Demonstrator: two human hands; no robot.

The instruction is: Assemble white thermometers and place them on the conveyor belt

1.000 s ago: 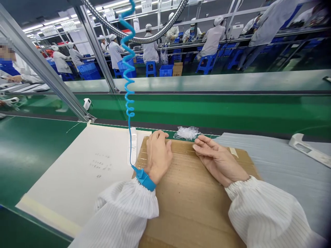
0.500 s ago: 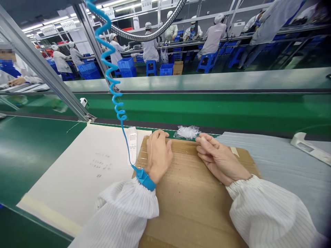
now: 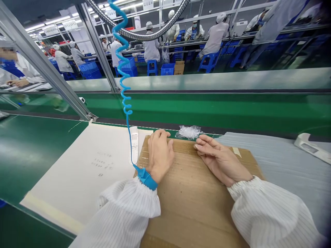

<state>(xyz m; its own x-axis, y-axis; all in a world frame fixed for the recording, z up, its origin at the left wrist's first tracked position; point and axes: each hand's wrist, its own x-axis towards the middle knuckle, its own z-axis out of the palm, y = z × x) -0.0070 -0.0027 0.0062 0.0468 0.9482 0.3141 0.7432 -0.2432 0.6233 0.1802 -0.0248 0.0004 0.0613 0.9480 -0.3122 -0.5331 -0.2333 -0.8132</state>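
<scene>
My left hand lies palm down on a brown cardboard sheet, fingers loosely curled at its far edge, holding nothing. A blue wrist strap with a coiled blue cord is on that wrist. My right hand rests on the same cardboard, fingers stretched out and together, empty. Just beyond both hands lies a small clear plastic bag. A slim white device lies left of my left hand on a white paper sheet.
A green conveyor belt runs across behind the bench. A white plastic part sits on grey foam at right. A slanted metal frame post rises at left. Several people in white coats work at far benches.
The coiled cord has swung left and back to the right. My right hand's fingers curled briefly, then stretched out again. My left hand has stayed in place.
</scene>
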